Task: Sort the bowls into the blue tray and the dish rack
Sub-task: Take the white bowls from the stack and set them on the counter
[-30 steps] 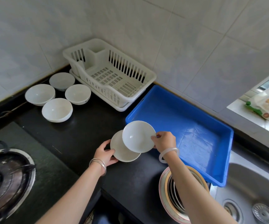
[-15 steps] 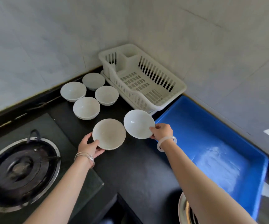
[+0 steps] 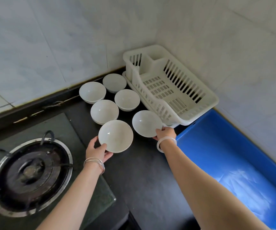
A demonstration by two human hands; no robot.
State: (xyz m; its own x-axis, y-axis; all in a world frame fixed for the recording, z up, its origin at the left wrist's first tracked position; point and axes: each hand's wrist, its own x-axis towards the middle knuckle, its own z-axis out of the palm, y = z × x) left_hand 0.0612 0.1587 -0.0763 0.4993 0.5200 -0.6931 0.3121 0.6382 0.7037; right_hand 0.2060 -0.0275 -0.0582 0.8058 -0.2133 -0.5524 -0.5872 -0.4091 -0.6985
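- Six white bowls show in the middle of the frame on the dark surface (image 3: 143,180): four loose ones (image 3: 104,111) clustered at centre, close together, and two in the hands just below them.
- Left hand (image 3: 97,151) pinches the near rim of the lower bowl (image 3: 115,136); its grip is closed on that rim, thumb on top.
- Right hand (image 3: 164,132) holds the second bowl (image 3: 146,123) by its lower right edge, closed on it the same way.
- Dish rack (image 3: 170,87) stands at upper right of centre, empty; the blue tray (image 3: 233,163) runs down the right side, also bare.
- Risk: each bowl hangs from a rim pinch alone, so a tilt could let it slip onto the hard surface.
- Risk: the right-hand bowl sits just beside the rack's near wall and could knock it.
- Open room lies at lower centre; the stove burner (image 3: 29,176) bounds the lower left.
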